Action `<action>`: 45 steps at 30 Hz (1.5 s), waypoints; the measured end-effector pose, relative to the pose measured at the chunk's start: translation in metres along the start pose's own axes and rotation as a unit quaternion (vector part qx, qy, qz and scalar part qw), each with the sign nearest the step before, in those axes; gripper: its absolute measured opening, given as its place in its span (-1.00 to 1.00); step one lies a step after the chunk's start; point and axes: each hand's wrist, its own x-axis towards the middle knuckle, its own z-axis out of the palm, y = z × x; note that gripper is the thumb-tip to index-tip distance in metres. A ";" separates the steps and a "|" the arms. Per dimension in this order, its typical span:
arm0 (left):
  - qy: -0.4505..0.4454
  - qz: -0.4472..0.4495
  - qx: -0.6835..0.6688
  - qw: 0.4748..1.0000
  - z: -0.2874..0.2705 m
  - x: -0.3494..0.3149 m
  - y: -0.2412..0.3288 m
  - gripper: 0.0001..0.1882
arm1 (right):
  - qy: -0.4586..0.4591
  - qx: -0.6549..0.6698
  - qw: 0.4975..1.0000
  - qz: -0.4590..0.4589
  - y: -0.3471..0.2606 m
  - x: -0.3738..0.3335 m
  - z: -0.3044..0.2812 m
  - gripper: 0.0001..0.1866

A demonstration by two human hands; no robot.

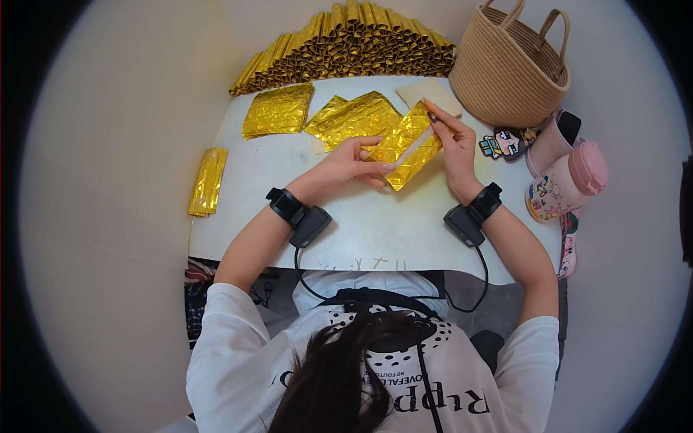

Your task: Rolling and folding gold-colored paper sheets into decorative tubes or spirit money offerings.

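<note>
Between my two hands, just above the table, is a sheet of gold foil paper [413, 160] with a pale strip across it. My left hand [355, 160] has its thumb and fingers closed on the sheet's near left edge. At the sheet's upper right corner, my right hand [453, 138] pinches it between thumb and fingers. Loose gold foil sheets [354, 115] lie spread behind the held one. To their left is a neater stack of gold foil sheets [278, 110]. A narrow folded gold foil bundle [208, 180] lies by the table's left edge.
A large pile of rolled gold foil tubes [354, 50] lines the back of the white table [260, 224]. A woven rope basket [509, 68] stands at the back right. Nearer are a pink-lidded bottle [567, 180], a pale cup [550, 148] and a cartoon figure [507, 143].
</note>
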 end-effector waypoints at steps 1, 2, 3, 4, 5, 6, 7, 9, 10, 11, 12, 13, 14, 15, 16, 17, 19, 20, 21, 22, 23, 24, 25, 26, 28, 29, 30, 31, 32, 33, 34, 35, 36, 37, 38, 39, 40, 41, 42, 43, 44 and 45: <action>-0.004 0.001 0.006 1.000 -0.006 0.002 -0.003 -0.15 | 0.000 0.001 1.000 -0.001 0.000 0.000 0.000 -0.67; -0.008 0.002 0.011 1.000 -0.009 0.003 -0.005 -0.14 | -0.016 -0.001 1.000 0.006 0.000 0.000 0.001 -0.65; -0.008 0.001 0.011 1.000 -0.009 0.003 -0.005 -0.14 | -0.030 -0.004 0.999 0.014 -0.001 0.000 0.001 -0.63; -0.011 0.004 0.012 1.000 -0.009 0.003 -0.005 -0.20 | -0.029 -0.004 0.999 0.014 -0.002 -0.001 0.001 -0.63; -0.013 0.006 0.013 1.000 -0.008 0.003 -0.004 -0.26 | -0.051 0.013 0.998 0.018 -0.004 -0.001 0.001 -0.61; -0.014 0.006 0.013 1.000 -0.006 0.002 -0.001 -0.26 | -0.073 0.029 0.997 0.021 -0.006 -0.001 0.001 -0.58; -0.018 0.002 0.008 1.000 -0.003 0.002 0.002 -0.37 | -0.072 0.029 0.997 0.021 -0.005 0.000 -0.001 -0.58; -0.021 -0.002 0.003 1.000 -0.002 0.002 0.004 -0.49 | -0.103 -0.019 0.994 0.009 -0.003 0.001 -0.005 -0.55; -0.024 0.001 0.006 1.000 -0.002 0.002 0.004 -0.52 | -0.103 -0.019 0.994 0.009 -0.003 0.001 -0.004 -0.55; -0.028 0.005 0.010 1.000 -0.003 0.002 0.003 -0.55 | -0.098 -0.021 0.995 0.007 -0.004 0.001 -0.004 -0.56; -0.028 0.004 0.010 1.000 -0.004 0.002 0.001 -0.55 | -0.094 -0.024 0.995 0.005 -0.005 0.001 -0.003 -0.57; -0.024 0.010 0.010 1.000 -0.005 0.003 0.000 -0.55 | -0.093 -0.024 0.995 0.005 -0.005 0.000 -0.003 -0.57; -0.020 0.015 0.010 1.000 -0.006 0.003 -0.002 -0.55 | -0.088 -0.010 0.996 0.013 -0.005 0.000 -0.002 -0.57; -0.022 0.015 0.010 1.000 -0.005 0.004 -0.001 -0.55 | -0.081 0.002 0.996 0.021 -0.006 0.000 -0.002 -0.58; -0.023 0.010 0.012 1.000 -0.004 0.004 0.000 -0.58 | -0.080 0.002 0.997 0.021 -0.006 0.000 -0.001 -0.58; -0.023 0.004 0.014 1.000 -0.004 0.004 0.001 -0.61 | -0.071 0.016 0.997 0.025 -0.006 0.000 0.000 -0.59; -0.021 0.004 0.011 1.000 -0.003 0.003 0.002 -0.62 | -0.062 0.031 0.997 0.031 -0.006 -0.001 0.000 -0.60; -0.019 0.004 0.008 1.000 -0.003 0.003 0.002 -0.62 | -0.057 0.026 0.997 0.033 -0.004 0.000 -0.001 -0.60; -0.018 0.003 0.008 1.000 -0.003 0.003 0.002 -0.62 | -0.052 0.022 0.998 0.036 -0.003 0.000 -0.002 -0.61; -0.025 0.002 0.009 1.000 -0.005 0.003 0.001 -0.58 | -0.053 0.022 0.998 0.037 -0.001 0.000 -0.002 -0.61; -0.031 0.001 0.009 0.999 -0.005 0.003 0.001 -0.53 | -0.053 0.008 0.998 0.025 0.001 0.000 -0.003 -0.62; -0.031 0.001 0.009 0.999 -0.004 0.003 0.001 -0.53 | -0.053 -0.007 0.998 0.013 0.003 0.001 -0.004 -0.63; -0.009 0.001 0.009 1.000 -0.002 0.002 0.000 -0.47 | -0.053 -0.007 0.998 0.013 0.003 0.001 -0.004 -0.63; 0.013 0.002 0.009 1.000 -0.001 0.001 0.000 -0.40 | -0.058 -0.009 0.998 0.021 0.003 0.001 -0.005 -0.64; 0.012 0.012 0.030 0.999 0.001 -0.001 0.008 -0.36 | -0.062 -0.012 0.998 0.029 0.004 0.002 -0.005 -0.64; 0.010 0.021 0.051 0.998 0.001 -0.002 0.011 -0.31 | -0.055 -0.017 0.997 0.041 0.004 0.002 -0.004 -0.64; 0.011 0.022 0.052 0.998 0.000 -0.001 0.010 -0.31 | -0.049 -0.022 0.997 0.054 0.005 0.002 -0.003 -0.63; 0.043 0.038 0.038 0.998 -0.003 0.001 0.007 -0.32 | -0.050 -0.022 0.997 0.053 0.003 0.002 -0.003 -0.63; 0.076 0.055 0.025 0.995 -0.006 0.002 0.005 -0.33 | -0.053 -0.012 0.996 0.066 0.001 0.002 -0.004 -0.62; 0.075 0.055 0.026 0.995 -0.007 0.004 0.005 -0.33 | -0.056 -0.003 0.995 0.078 0.000 0.001 -0.006 -0.60; 0.117 0.072 0.018 0.990 -0.008 0.004 0.005 -0.37 | -0.056 -0.003 0.995 0.078 0.000 0.001 -0.005 -0.60; 0.158 0.089 0.010 0.983 -0.009 0.005 0.005 -0.40 | -0.060 0.009 0.995 0.074 0.000 0.001 -0.003 -0.61; 0.157 0.089 0.011 0.983 -0.010 0.007 0.004 -0.40 | -0.063 0.021 0.995 0.070 0.000 0.001 -0.002 -0.61; 0.189 0.112 -0.002 0.976 -0.010 0.010 0.002 -0.46 | -0.062 0.021 0.995 0.070 0.002 0.002 -0.003 -0.61; 0.221 0.135 -0.014 0.966 -0.011 0.012 0.001 -0.51 | -0.077 0.021 0.995 0.066 0.007 0.003 -0.003 -0.63; 0.222 0.134 -0.014 0.966 -0.013 0.013 0.000 -0.51 | -0.093 0.022 0.993 0.062 0.007 0.003 -0.002 -0.65; 0.238 0.156 -0.017 0.958 -0.014 0.014 0.000 -0.54 | -0.093 0.023 0.993 0.062 0.007 0.003 -0.001 -0.65; 0.255 0.177 -0.020 0.950 -0.016 0.014 -0.001 -0.56 | -0.107 0.021 0.992 0.065 0.005 0.002 0.000 -0.68; 0.255 0.177 -0.020 0.950 -0.016 0.015 -0.002 -0.56 | -0.120 0.018 0.990 0.067 0.003 0.002 0.001 -0.70; 0.263 0.188 -0.019 0.946 -0.016 0.015 -0.002 -0.56 | -0.120 0.018 0.990 0.067 0.002 0.001 0.001 -0.70; 0.271 0.198 -0.018 0.942 -0.017 0.015 -0.003 -0.56 | -0.126 0.024 0.989 0.077 0.002 0.001 0.001 -0.70; 0.270 0.198 -0.018 0.942 -0.015 0.015 -0.002 -0.56 | -0.131 0.030 0.987 0.086 0.002 0.000 0.000 -0.67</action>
